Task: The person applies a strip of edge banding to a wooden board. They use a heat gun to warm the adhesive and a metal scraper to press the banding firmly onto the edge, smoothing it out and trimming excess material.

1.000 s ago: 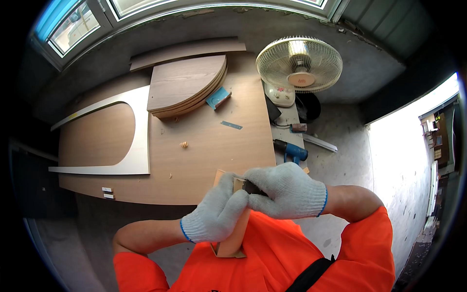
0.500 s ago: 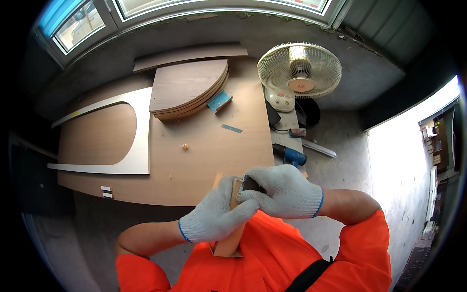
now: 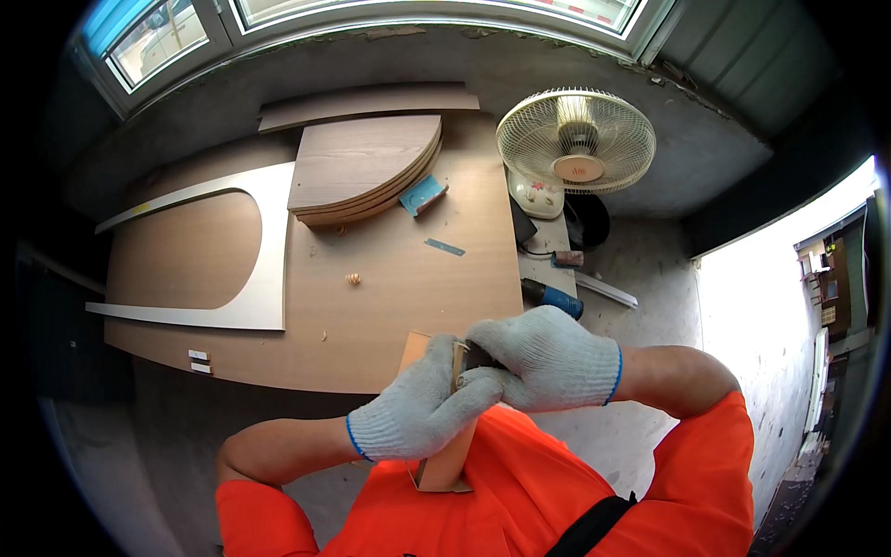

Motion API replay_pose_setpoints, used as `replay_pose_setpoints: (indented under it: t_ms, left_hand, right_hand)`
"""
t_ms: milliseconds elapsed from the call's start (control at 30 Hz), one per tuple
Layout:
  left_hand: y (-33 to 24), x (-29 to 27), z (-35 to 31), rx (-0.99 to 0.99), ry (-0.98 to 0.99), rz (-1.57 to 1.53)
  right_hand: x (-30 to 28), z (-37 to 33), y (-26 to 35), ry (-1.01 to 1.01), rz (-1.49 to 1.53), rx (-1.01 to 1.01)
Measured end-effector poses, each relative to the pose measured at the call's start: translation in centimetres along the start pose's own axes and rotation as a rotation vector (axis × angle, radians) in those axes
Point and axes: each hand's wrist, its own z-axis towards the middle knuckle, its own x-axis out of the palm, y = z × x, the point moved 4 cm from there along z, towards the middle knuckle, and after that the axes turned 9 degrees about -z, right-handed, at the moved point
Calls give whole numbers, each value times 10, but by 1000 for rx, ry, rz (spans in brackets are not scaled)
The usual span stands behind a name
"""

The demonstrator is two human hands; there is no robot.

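Close to my orange shirt, my left hand, in a white knit glove, is closed round a long narrow tan cardboard box. The box slants, its lower end pointing toward me and its upper end over the table's near edge. Against its right side, my gloved right hand is closed on a small dark object with a pale edge; the fingers cover most of it. Both hands touch each other at the fingertips. Beyond them lies the wood-coloured tabletop.
Stacked quarter-round panels, a blue box, a metal strip and a curl of shaving lie on the table. At left is a white U-shaped frame. A fan and a blue power tool stand at right.
My right hand has turned and shifted slightly, so less of the dark object shows between its fingers. The left hand keeps its grip on the box. The view has shifted slightly.
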Motion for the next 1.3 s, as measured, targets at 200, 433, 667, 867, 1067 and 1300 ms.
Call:
replay_pose_setpoints:
  t_ms: [200, 433, 667, 867, 1067, 1300]
  left_hand:
    - [1, -3, -4, 55, -52, -31]
    - [3, -6, -2, 55, -22, -25]
    - [6, -4, -5, 7, -34, -84]
    - [-6, 0, -7, 47, -20, -204]
    - [-11, -24, -21, -63, -198, -94]
    - [-4, -49, -32, -81, -285, -142]
  right_hand:
    - [0, 6, 3, -32, -42, -14]
    - [0, 8, 4, -20, 12, 30]
    - [1, 12, 6, 47, -73, -7]
    - [-1, 13, 9, 15, -129, -96]
    - [21, 13, -18, -98, 495, 287]
    - [67, 4, -29, -197, 840, 516]
